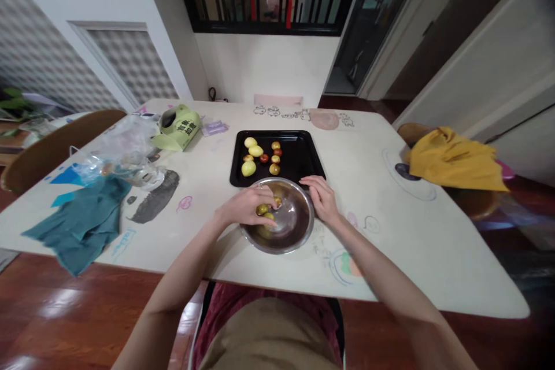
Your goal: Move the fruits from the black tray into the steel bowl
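Observation:
A shiny metal bowl (299,219) stands near the front edge of the table, holding a few small green-brown fruits (262,209) at its left side. My left hand (249,205) reaches over the left rim into the bowl, its thumb and fingers apart around the fruits. Whether it presses on one of them is hard to see. At the right rim rests my right hand (321,196), fingers stretched out toward the corner of a black tray (299,156). On that tray lie yellow-green fruits (248,169) at the left and a column of smaller red-brown fruits (276,152) beside them.
The white table (182,254) has drawings on it. At the left are a teal cloth (87,219), clear plastic packaging (130,165) and a green carton (180,130). A yellow cloth (453,156) hangs over a chair at the right.

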Available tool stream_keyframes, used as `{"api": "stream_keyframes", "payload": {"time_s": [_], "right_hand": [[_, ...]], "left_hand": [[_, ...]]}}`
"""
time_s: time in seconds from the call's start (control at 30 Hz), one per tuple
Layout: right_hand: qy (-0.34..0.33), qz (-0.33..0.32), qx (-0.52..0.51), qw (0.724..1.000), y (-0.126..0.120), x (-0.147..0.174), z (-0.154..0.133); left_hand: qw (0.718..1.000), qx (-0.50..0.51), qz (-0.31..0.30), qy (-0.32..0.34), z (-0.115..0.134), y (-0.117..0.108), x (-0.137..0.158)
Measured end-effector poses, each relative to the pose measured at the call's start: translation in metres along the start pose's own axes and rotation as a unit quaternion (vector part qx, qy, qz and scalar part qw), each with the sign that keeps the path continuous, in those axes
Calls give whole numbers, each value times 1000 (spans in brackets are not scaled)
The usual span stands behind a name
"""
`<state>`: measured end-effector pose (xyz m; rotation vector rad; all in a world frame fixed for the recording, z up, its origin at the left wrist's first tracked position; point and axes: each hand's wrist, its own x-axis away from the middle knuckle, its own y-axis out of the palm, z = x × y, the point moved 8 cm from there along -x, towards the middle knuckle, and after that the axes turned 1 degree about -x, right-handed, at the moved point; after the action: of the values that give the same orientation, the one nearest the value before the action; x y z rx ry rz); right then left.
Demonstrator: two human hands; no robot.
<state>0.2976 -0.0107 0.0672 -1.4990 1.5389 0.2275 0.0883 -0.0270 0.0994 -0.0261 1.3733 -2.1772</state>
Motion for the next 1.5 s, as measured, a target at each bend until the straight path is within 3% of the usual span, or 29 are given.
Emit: {"api": "stream_keyframes", "payload": {"time_s": [0.17,0.37,0.57,0.77,1.03,1.3,1.5], "right_hand": [[21,-37,36,998,3,-31,16],[18,-155,74,985,50,-69,33],[-3,-209,79,975,81,-71,41],[5,-211,9,978,77,-69,37],[95,-257,-43,961,84,-65,46],[29,-322,-58,945,89,-67,29],[52,-304,-92,947,88,-70,36]], "left_hand": [[995,32,92,-11,-13,-16,3],[978,100,185,-14,-24,-27,11],[968,145,201,-38,-31,-23,15],[960,174,210,-60,-35,-22,15],[960,175,216,-27,-27,-27,14],[960,167,224,-21,-28,-25,15],[954,176,243,-16,-30,-24,17]]}}
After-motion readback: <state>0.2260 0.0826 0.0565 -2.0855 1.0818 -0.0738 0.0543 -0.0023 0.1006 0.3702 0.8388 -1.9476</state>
